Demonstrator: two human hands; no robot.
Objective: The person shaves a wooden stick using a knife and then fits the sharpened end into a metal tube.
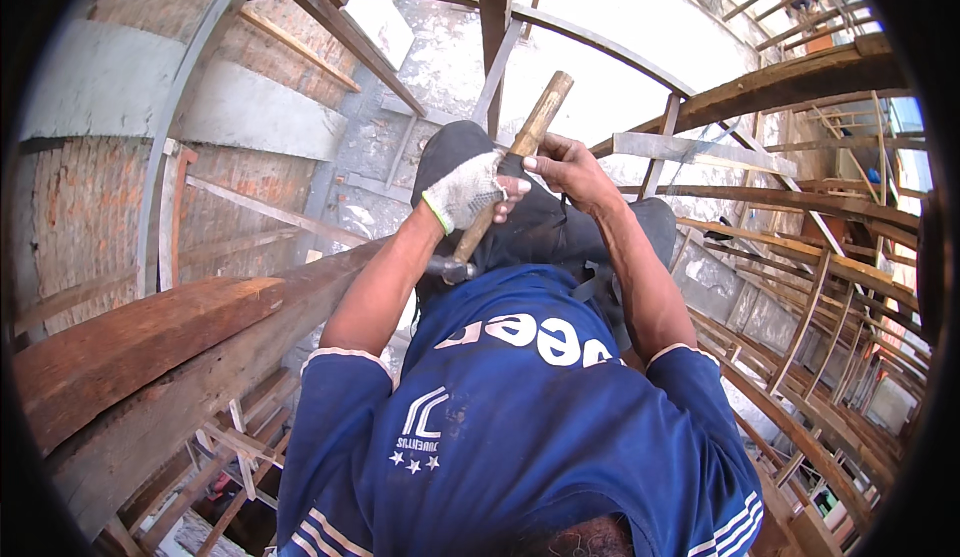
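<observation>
A hammer with a worn wooden handle lies slanted above my lap, its metal head down by my shirt hem. My left hand, in a white knit glove with bare fingertips, is wrapped round the handle below its middle. Around the handle, just above that grip, goes a black band. My bare right hand is closed beside it, the thumb and fingers pinching at the band. How the band's end runs between those fingers is hidden.
Thick wooden beams pass close on my left, and a long curved beam reaches away to the right. Metal bars cross in front. Far below are a pale floor and more timber framing.
</observation>
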